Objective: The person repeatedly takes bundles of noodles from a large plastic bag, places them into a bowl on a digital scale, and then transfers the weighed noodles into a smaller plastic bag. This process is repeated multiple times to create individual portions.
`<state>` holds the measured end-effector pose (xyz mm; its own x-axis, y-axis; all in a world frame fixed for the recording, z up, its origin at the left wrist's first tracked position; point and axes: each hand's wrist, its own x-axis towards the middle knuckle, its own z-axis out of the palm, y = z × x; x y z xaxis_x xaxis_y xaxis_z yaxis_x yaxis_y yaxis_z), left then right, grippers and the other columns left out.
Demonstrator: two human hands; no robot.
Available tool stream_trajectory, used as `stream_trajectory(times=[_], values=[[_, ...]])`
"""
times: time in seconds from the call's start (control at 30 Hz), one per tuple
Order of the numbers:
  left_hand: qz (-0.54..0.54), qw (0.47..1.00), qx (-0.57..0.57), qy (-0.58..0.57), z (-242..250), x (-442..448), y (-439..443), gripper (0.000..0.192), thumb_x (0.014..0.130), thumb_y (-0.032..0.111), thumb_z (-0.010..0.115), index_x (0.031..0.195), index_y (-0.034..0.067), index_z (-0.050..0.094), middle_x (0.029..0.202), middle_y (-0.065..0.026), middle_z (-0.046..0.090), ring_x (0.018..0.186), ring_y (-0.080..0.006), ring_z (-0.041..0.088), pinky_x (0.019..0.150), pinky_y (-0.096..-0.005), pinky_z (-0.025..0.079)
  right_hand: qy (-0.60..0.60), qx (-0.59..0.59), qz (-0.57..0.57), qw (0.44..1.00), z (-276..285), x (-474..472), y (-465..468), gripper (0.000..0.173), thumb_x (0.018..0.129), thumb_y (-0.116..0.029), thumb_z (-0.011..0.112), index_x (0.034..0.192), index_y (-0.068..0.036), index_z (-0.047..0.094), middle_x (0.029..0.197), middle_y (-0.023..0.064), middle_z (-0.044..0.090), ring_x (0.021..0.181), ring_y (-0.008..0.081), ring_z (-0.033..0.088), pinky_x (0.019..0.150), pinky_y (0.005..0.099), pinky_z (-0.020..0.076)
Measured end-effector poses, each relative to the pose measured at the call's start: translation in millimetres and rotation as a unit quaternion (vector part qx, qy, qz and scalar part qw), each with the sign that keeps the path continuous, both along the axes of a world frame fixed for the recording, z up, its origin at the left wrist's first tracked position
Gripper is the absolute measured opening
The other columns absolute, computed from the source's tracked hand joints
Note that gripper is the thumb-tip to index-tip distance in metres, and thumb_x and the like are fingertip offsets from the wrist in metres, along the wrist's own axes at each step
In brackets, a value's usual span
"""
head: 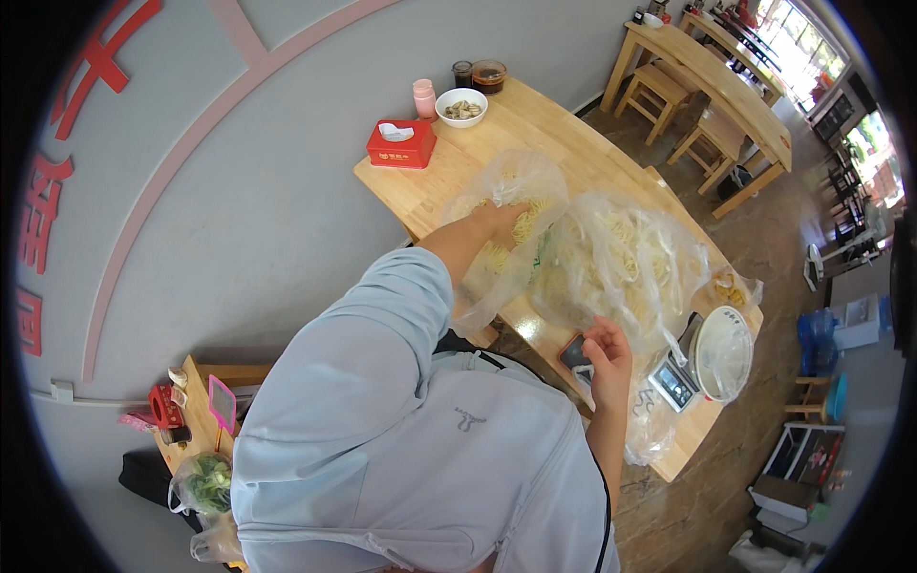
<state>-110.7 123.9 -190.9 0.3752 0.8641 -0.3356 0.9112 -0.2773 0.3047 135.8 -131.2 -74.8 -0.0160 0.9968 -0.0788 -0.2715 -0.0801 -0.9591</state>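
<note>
My left hand (499, 218) reaches into a clear plastic bag (469, 315) and rests among yellow noodles (530, 220); its fingertips are partly hidden. To the right of that bag sits a larger clear plastic bag (616, 251) full of noodles. My right hand (609, 354) hovers at the larger bag's near side, fingers loosely bent, with nothing visible in them. Beside it on the table lies a dark phone (573, 351). Further right stand a digital scale (673, 384) and a white bowl (723, 351) with clear plastic film over it.
At the wooden table's (559, 132) far end are a red tissue box (401, 145), a pink bottle (424, 99), a white bowl of pale pieces (461, 109) and a glass bowl of dark sauce (489, 76). A crumpled plastic bag (652, 433) lies near the right corner. Bagged greens (206, 480) sit lower left.
</note>
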Motion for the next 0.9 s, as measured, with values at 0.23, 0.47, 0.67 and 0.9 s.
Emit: stream_trajectory(times=[0.23,0.47,0.67,0.9], values=[[-0.080,0.977,-0.080,-0.179,105,-26,63,0.098,0.052,0.020,0.081,0.138,0.017,0.032,0.127,-0.0185,0.048,0.119,-0.0299,0.044,0.101,-0.0366,0.035,0.009,-0.001,-0.012,1.000,2,3,-5,0.037,0.079,0.002,0.061,0.115,-0.001,0.053,0.088,0.0005,0.056,0.078,0.0081,0.052,0.070,0.0203,0.0422],[-0.119,0.978,-0.097,-0.144,28,-18,60,0.096,0.050,0.017,0.082,0.135,0.012,0.037,0.126,-0.0173,0.050,0.118,-0.0278,0.045,0.100,-0.0349,0.035,0.024,0.001,-0.011,1.000,3,-3,3,0.037,0.079,0.003,0.061,0.115,-0.001,0.053,0.088,0.0006,0.056,0.078,0.0078,0.052,0.072,0.0204,0.0422],[-0.045,0.994,0.015,-0.100,-25,-9,17,0.089,0.057,0.033,0.078,0.134,0.016,0.037,0.121,-0.0123,0.054,0.113,-0.0324,0.049,0.097,-0.0386,0.038,0.020,-0.006,0.001,1.000,2,-1,4,0.037,0.079,0.003,0.061,0.114,-0.002,0.053,0.089,0.0007,0.056,0.079,0.0079,0.052,0.073,0.0203,0.0422],[-0.142,0.964,0.184,-0.127,139,-28,10,0.059,0.066,0.015,0.071,0.121,0.012,0.051,0.106,-0.0133,0.061,0.103,-0.0268,0.056,0.087,-0.0345,0.044,-0.007,0.001,-0.020,1.000,7,10,4,0.038,0.078,-0.002,0.063,0.115,-0.003,0.054,0.089,0.0005,0.056,0.078,0.0082,0.051,0.071,0.0206,0.0410]])
